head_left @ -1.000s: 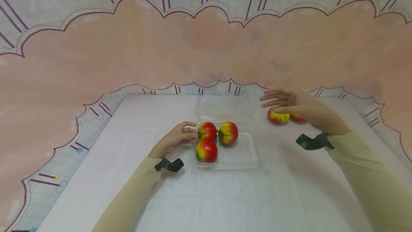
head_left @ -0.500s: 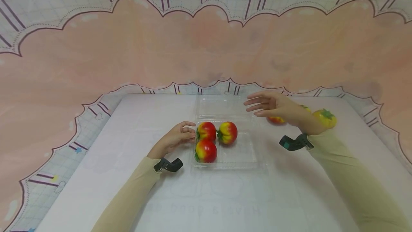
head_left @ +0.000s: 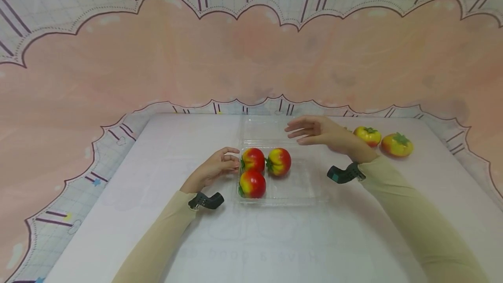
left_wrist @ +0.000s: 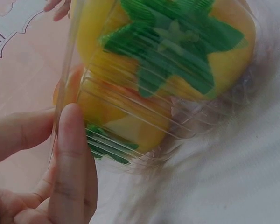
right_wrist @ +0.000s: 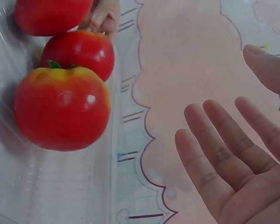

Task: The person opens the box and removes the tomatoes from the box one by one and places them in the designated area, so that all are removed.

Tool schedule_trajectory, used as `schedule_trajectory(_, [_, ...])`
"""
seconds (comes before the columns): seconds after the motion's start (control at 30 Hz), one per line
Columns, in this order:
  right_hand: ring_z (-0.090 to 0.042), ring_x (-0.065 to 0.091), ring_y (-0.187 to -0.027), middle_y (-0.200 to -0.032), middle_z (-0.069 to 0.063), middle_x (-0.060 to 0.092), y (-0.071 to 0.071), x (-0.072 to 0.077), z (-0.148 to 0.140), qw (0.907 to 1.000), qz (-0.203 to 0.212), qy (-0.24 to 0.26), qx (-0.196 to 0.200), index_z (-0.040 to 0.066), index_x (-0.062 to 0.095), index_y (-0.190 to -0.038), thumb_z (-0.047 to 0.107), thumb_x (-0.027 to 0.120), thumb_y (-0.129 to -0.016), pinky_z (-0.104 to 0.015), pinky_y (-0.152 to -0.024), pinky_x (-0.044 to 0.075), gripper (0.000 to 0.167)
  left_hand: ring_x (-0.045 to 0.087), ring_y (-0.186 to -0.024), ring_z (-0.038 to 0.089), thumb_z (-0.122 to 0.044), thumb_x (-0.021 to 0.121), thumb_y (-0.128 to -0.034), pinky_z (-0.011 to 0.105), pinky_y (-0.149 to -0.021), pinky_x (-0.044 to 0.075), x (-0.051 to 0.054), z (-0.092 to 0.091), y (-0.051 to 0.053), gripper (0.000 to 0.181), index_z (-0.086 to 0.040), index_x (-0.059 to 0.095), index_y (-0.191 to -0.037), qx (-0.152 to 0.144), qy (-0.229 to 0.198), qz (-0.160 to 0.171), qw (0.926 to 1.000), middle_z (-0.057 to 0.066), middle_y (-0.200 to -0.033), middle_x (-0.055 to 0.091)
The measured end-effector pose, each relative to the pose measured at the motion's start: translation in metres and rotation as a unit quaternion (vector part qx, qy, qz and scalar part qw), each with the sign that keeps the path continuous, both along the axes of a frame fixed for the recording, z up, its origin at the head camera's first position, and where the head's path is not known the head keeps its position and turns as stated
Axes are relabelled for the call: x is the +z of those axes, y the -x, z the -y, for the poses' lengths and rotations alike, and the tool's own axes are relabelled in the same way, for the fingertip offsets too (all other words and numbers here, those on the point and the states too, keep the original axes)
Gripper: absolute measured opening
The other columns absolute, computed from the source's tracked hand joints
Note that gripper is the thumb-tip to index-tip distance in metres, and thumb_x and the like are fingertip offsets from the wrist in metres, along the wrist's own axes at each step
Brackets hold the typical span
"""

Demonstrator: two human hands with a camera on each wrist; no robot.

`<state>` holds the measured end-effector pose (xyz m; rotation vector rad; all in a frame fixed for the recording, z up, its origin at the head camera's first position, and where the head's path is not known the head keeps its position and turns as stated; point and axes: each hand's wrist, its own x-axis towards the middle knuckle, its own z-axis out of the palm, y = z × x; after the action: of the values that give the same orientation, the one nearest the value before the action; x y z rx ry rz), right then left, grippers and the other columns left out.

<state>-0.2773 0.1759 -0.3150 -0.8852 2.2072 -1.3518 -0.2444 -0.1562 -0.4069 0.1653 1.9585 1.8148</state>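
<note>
A clear plastic box [head_left: 292, 187] lies with its lid [head_left: 261, 129] folded back. Three red and yellow tomato-like fruits, one at the back left [head_left: 253, 160], one at the front left [head_left: 253, 184] and one further right [head_left: 279, 162], sit inside. The left hand [head_left: 214, 169] pinches the box's left rim between thumb and finger, seen closely in the left wrist view [left_wrist: 60, 158]. Over the right part of the lid hovers the right hand [head_left: 320, 133], its fingers spread and nothing in them; the right wrist view shows its bare palm [right_wrist: 242, 168].
Two yellow and red fruits, one [head_left: 367, 136] beside the other [head_left: 397, 145], lie on the white table [head_left: 251, 239] right of the right hand. Part of another shows behind that hand. A patterned curtain [head_left: 243, 64] hangs at the back.
The empty right hand has moved left from over the fruits on the right to the lid, uncovering two of them. The left hand has stayed at the box's rim.
</note>
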Motion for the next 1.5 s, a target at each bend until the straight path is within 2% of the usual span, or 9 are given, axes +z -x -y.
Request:
schedule_trajectory(0.17, [-0.03,0.053,-0.124,-0.136,-0.013,0.052,0.002,-0.004,0.006,1.0,0.001,-0.003,0.005,0.008,0.05,-0.131,0.02,0.065,-0.088,-0.038,-0.1,0.048,0.047,0.061,-0.078,0.006,-0.005,0.052,-0.0925,0.018,-0.078,0.055,0.0,0.0,0.0,0.048,0.003,0.03,-0.135,-0.002,0.005,0.001,1.0,-0.003,-0.091,0.058])
schedule_trajectory(0.3, [-0.032,0.052,-0.124,-0.135,-0.015,0.053,0.004,-0.009,0.01,1.0,-0.004,-0.002,0.008,0.006,0.051,-0.129,0.018,0.066,-0.087,-0.039,-0.099,0.049,0.046,0.061,-0.079,0.007,-0.005,0.053,-0.0923,0.018,-0.078,0.055,0.001,-0.001,0.001,0.049,0.003,0.031,-0.135,0.0,0.013,0.001,0.9999,-0.003,-0.092,0.058])
schedule_trajectory(0.6, [-0.038,0.047,-0.127,-0.134,-0.016,0.053,0.006,-0.019,0.019,0.9997,0.019,-0.014,0.0,0.005,0.052,-0.128,0.012,0.067,-0.086,-0.034,-0.098,0.049,0.045,0.061,-0.079,0.007,-0.005,0.053,-0.0921,0.019,-0.079,0.055,0.001,0.0,0.001,0.049,0.002,0.032,-0.135,0.0,0.016,0.0,0.9999,-0.003,-0.093,0.058])
schedule_trajectory(0.8, [-0.037,0.045,-0.129,-0.134,-0.016,0.053,0.008,-0.027,0.025,0.9995,0.02,-0.022,-0.009,0.004,0.053,-0.127,0.006,0.066,-0.085,-0.04,-0.102,0.045,0.044,0.061,-0.079,0.007,-0.005,0.053,-0.0923,0.019,-0.079,0.055,0.001,0.0,0.0,0.049,0.002,0.031,-0.136,0.001,0.016,-0.002,0.9999,-0.003,-0.092,0.058])
schedule_trajectory(1.03, [-0.036,0.046,-0.128,-0.137,-0.023,0.048,0.008,-0.036,0.028,0.9989,0.034,-0.03,-0.012,0.002,0.048,-0.131,0.007,0.066,-0.085,-0.042,-0.102,0.044,0.049,0.061,-0.078,0.007,-0.005,0.053,-0.0923,0.019,-0.078,0.056,0.001,-0.001,-0.001,0.049,0.003,0.031,-0.136,0.002,0.013,-0.001,0.9999,-0.004,-0.09,0.058])
schedule_trajectory(1.5, [-0.034,0.047,-0.129,-0.138,-0.022,0.047,0.005,-0.044,0.031,0.9984,0.029,-0.045,-0.017,-0.001,0.045,-0.133,0.008,0.067,-0.085,-0.042,-0.101,0.045,0.054,0.061,-0.078,0.007,-0.004,0.053,-0.0923,0.019,-0.077,0.056,0.001,-0.001,0.0,0.049,0.003,0.031,-0.135,0.003,0.006,0.001,1.0,-0.003,-0.09,0.058])
